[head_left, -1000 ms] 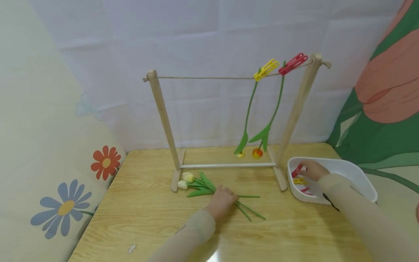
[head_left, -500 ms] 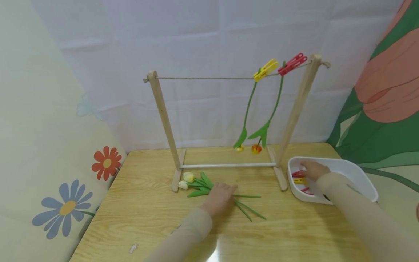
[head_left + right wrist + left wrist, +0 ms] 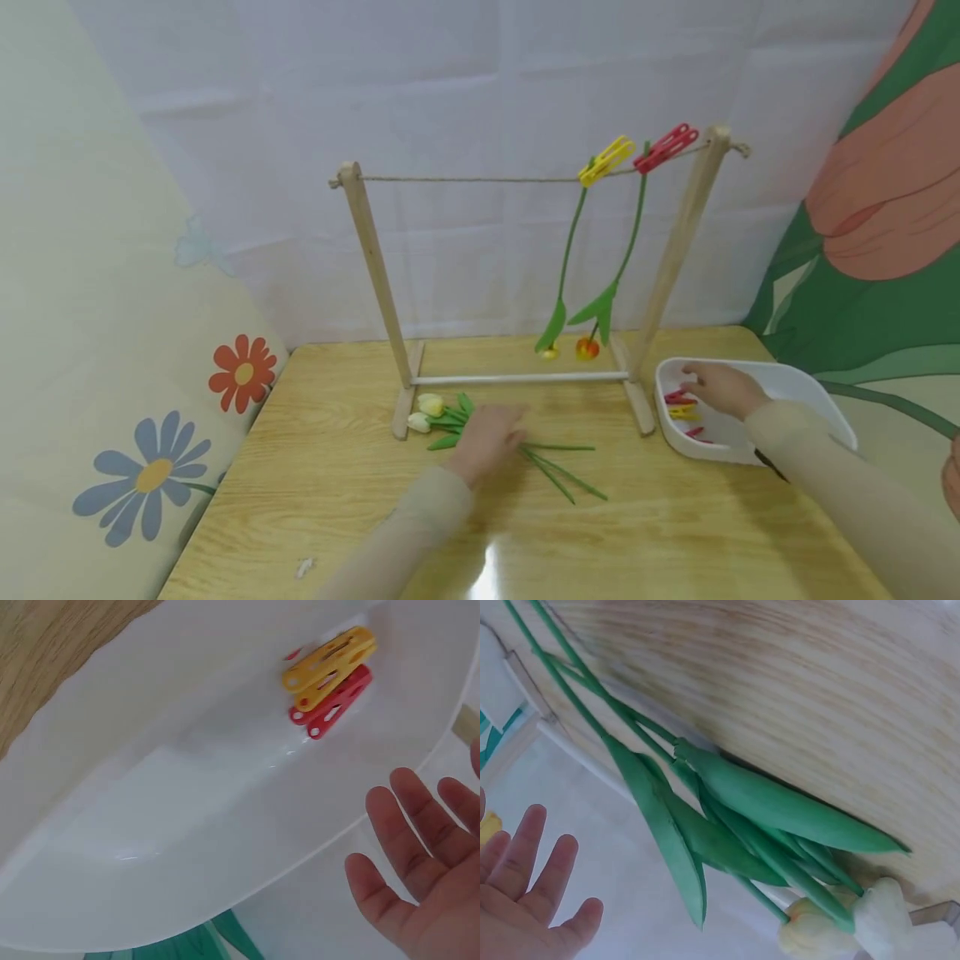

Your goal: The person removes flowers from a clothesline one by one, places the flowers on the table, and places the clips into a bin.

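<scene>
Several white tulips (image 3: 431, 406) lie together on the table. My left hand (image 3: 487, 433) is over their leaves and stems in the head view. In the left wrist view its fingers (image 3: 555, 870) are spread, apart from the green leaves (image 3: 780, 802), with nothing held. At the right, my right hand (image 3: 723, 387) hovers over a white basin (image 3: 836, 417). Its fingers (image 3: 397, 832) look extended and hold nothing in the right wrist view. A yellow clothespin (image 3: 330, 667) and a red clothespin (image 3: 334, 705) lie in the basin, along with another pinkish-red piece (image 3: 693, 432).
A wooden rack (image 3: 371, 258) stands behind, with a cord (image 3: 472, 179) strung between its posts. A yellow clip (image 3: 606, 162) and a red clip (image 3: 666, 150) hold two flowers upside down from the cord. A small white scrap (image 3: 303, 568) lies at front left.
My right hand has released the red clothespin into the basin and lifted slightly. My left hand has shifted left along the tulips, showing more of their stems.
</scene>
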Action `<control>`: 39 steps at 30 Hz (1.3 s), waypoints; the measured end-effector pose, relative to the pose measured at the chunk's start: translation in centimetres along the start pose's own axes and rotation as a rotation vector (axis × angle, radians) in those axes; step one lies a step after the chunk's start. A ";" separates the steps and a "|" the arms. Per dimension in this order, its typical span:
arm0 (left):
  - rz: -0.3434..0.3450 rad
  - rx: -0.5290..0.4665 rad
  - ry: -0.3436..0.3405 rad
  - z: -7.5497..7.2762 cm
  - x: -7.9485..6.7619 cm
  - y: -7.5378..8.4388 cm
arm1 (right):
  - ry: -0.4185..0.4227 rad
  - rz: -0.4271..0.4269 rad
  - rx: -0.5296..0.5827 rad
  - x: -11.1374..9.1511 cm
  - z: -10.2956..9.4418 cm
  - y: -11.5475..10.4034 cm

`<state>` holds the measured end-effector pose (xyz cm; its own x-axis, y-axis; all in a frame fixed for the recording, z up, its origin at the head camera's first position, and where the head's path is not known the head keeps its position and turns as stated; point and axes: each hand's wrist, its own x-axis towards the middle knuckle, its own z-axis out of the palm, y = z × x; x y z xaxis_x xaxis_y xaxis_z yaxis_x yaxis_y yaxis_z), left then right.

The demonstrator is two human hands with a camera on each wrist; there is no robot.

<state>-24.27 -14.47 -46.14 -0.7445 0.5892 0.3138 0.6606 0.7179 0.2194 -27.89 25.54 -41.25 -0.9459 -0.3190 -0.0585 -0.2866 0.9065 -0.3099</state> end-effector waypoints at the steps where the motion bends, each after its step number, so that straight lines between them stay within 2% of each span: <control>1: -0.005 -0.018 0.017 -0.1 0.0 -0.1 | 0.002 0.018 -0.009 0.0 0.0 -0.7; 4: -0.051 -0.065 0.029 -1.0 -0.1 0.1 | 0.016 0.029 -0.025 -0.1 0.1 -2.0; 11: -0.124 -0.076 0.039 -2.1 -0.2 0.1 | 0.083 -0.043 -0.050 -1.1 -0.6 -4.0; 17: -0.137 -0.101 0.066 -3.0 -0.2 0.1 | 0.097 -0.065 -0.068 -1.5 -1.1 -5.6; 25: -0.159 -0.193 0.080 -3.9 0.0 0.1 | 0.144 -0.072 -0.061 -2.1 -1.9 -7.4; 39: -0.151 -0.213 0.095 -5.6 1.1 0.6 | 0.240 -0.139 -0.057 -2.9 -3.1 -9.4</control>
<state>-24.13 -15.50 -40.54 -0.8307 0.4365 0.3457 0.5553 0.6950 0.4568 -22.89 18.80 -35.20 -0.9040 -0.3728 0.2092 -0.4176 0.8749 -0.2454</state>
